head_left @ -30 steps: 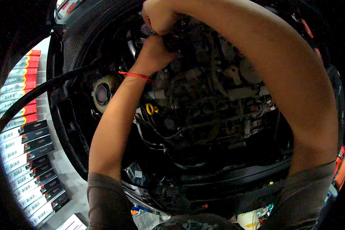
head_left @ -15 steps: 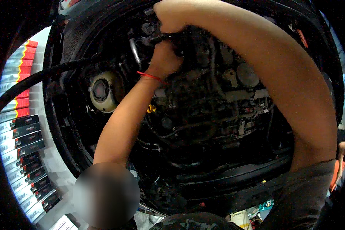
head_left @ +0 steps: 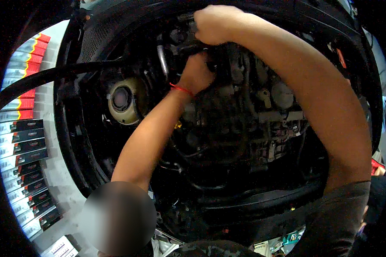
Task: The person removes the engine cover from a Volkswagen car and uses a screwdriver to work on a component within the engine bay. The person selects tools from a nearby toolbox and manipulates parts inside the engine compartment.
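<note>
Both my hands reach deep into a car's engine bay, towards its far side. My left hand (head_left: 198, 73), with a red string (head_left: 181, 89) round the wrist, is closed low among dark parts; what its fingers hold is in shadow. Just beyond and above it, my right hand (head_left: 218, 26) is curled into a closed shape. Its fingertips are turned away, so what they grip is hidden. A silvery metal tube (head_left: 162, 59) stands to the left of my left hand. Dark hoses and fittings lie around both hands.
A yellowish round reservoir with a black cap (head_left: 121, 97) sits at the left. A thick black bar (head_left: 51, 76) crosses the left side. Several stacked boxes (head_left: 28, 137) lie beyond the left fender. The engine (head_left: 270, 115) fills the middle, with a yellow loop (head_left: 178, 124) near my left forearm.
The whole view has shifted, so the engine bay appears farther right. My right hand has moved slightly right against the engine; my left hand stays in about the same place.
</note>
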### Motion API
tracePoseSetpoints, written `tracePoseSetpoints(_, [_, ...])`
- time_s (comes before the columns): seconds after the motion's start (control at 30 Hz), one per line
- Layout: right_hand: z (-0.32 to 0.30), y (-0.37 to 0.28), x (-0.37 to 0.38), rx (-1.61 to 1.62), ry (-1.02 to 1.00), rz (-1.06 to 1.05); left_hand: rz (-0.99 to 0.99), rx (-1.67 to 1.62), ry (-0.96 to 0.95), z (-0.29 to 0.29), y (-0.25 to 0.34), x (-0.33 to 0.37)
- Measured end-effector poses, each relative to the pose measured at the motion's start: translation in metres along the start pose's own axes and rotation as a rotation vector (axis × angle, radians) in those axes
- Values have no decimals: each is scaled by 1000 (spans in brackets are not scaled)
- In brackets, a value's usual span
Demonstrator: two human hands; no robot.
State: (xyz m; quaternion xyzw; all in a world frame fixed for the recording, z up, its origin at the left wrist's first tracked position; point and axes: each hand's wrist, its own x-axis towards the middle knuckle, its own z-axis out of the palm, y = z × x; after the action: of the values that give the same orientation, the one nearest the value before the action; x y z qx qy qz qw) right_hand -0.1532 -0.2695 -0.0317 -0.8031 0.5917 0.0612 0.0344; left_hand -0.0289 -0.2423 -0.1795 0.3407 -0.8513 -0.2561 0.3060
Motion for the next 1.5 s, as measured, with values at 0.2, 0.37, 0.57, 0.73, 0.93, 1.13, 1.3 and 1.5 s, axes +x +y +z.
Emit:
tracePoseSetpoints(0.2, [-21,-7,-30,52,-31,51,15,62,-5,-2,1,-2])
tracePoseSetpoints(0.37, [-17,15,-33,248,51,-155,-113,67,-105,4,2,2])
tracePoseSetpoints(0.57, [-21,10,-25,105,-34,-107,4,65,-19,4,-5,-1])
tracePoseSetpoints(0.73, [-17,4,-30,70,12,125,-31,64,-53,5,-5,-3])
tracePoseSetpoints(0.93, [-17,17,-39,248,28,-124,-25,103,-57,0,4,-1])
tracePoseSetpoints(1.13, [-19,20,-44,280,11,-235,-4,90,-62,-7,17,-1])
tracePoseSetpoints(1.3, [-18,0,-32,32,20,32,-10,130,-56,-6,4,-3])
tracePoseSetpoints(1.5, [-19,4,-36,128,24,-42,-59,152,-123,-5,7,0])
